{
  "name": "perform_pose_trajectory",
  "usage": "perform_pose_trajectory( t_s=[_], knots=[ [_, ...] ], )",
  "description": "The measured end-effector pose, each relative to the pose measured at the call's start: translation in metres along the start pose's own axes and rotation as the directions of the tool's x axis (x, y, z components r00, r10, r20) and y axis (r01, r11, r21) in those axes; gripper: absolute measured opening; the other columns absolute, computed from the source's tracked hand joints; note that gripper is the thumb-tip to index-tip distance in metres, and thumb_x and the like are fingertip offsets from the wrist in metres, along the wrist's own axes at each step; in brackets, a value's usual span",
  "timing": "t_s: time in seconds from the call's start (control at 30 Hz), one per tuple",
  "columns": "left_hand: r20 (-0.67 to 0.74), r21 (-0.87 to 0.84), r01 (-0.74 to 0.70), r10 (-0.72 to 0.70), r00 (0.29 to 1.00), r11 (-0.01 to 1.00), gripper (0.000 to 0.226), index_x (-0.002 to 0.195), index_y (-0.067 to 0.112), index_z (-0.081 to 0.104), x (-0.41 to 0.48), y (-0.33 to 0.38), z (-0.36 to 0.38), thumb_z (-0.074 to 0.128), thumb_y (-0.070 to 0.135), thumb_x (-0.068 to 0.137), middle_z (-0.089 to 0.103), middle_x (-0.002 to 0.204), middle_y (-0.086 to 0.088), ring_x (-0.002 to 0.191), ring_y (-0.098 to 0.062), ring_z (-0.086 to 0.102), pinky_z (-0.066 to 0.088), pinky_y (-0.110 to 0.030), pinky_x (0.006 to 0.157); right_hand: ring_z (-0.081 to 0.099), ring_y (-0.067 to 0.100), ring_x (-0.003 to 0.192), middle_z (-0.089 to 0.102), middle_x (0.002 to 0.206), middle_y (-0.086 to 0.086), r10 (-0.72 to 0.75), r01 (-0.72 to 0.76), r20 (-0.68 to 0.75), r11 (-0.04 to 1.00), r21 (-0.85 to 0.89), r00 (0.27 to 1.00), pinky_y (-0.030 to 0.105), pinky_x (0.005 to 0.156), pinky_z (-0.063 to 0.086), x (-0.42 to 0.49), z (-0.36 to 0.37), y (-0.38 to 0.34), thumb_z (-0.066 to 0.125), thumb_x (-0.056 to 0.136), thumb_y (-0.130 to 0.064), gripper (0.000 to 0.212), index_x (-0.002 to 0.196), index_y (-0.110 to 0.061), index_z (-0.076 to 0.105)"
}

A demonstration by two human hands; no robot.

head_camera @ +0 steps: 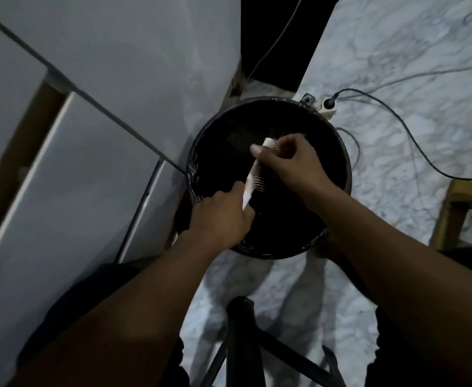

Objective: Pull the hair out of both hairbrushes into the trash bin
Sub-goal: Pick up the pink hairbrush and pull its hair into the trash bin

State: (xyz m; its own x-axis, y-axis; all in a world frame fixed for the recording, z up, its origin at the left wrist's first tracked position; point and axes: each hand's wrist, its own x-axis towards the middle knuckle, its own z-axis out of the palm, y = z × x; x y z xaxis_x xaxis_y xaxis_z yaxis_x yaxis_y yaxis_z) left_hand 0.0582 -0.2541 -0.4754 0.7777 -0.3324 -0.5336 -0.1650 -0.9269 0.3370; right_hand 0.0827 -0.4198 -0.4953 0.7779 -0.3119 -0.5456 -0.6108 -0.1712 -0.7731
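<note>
A white hairbrush (pixel 253 182) with reddish bristles is held over the round black trash bin (pixel 343 160) lined with a dark bag. My left hand (pixel 220 219) grips the brush's handle at its lower end. My right hand (pixel 290 160) sits at the brush head, fingers pinched against the bristles near the top. Any hair between those fingers is too dark to make out. Only one hairbrush is in view.
White cabinet fronts (pixel 75 177) stand to the left of the bin. A power strip (pixel 324 104) with cables lies on the marble floor behind it. A wooden furniture leg (pixel 452 216) is at the right, and a dark stool frame (pixel 243 344) sits between my knees.
</note>
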Motion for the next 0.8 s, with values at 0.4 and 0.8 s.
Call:
perform_pose_trajectory(
  t_s=[0.4,0.8],
  knots=[
    [0.038,-0.189,0.026,-0.02,0.999,0.982,0.021,0.105,0.023,0.04,0.04,-0.002,0.004,0.043,0.041,0.096,0.06,0.098,-0.007,0.084,-0.033,0.059,0.045,-0.041,0.07,0.069,0.027,0.074,0.065,0.083,0.015,0.232,-0.182,-0.062,0.882,0.435,0.971,0.035,0.052,0.06,0.034,0.002,0.007,0.064,0.096,-0.015,0.023,0.076,-0.01,0.053],
    [0.066,-0.295,-0.007,0.028,0.997,0.956,0.013,0.094,0.027,0.045,0.048,-0.001,0.006,0.045,0.04,0.092,0.062,0.082,0.003,0.072,-0.02,0.063,0.053,-0.04,0.066,0.07,0.014,0.065,0.07,0.08,0.009,-0.077,0.066,0.045,0.976,0.21,0.996,0.029,0.059,0.061,0.026,-0.015,0.002,0.078,0.081,0.001,0.013,0.085,-0.005,0.067]
  ],
)
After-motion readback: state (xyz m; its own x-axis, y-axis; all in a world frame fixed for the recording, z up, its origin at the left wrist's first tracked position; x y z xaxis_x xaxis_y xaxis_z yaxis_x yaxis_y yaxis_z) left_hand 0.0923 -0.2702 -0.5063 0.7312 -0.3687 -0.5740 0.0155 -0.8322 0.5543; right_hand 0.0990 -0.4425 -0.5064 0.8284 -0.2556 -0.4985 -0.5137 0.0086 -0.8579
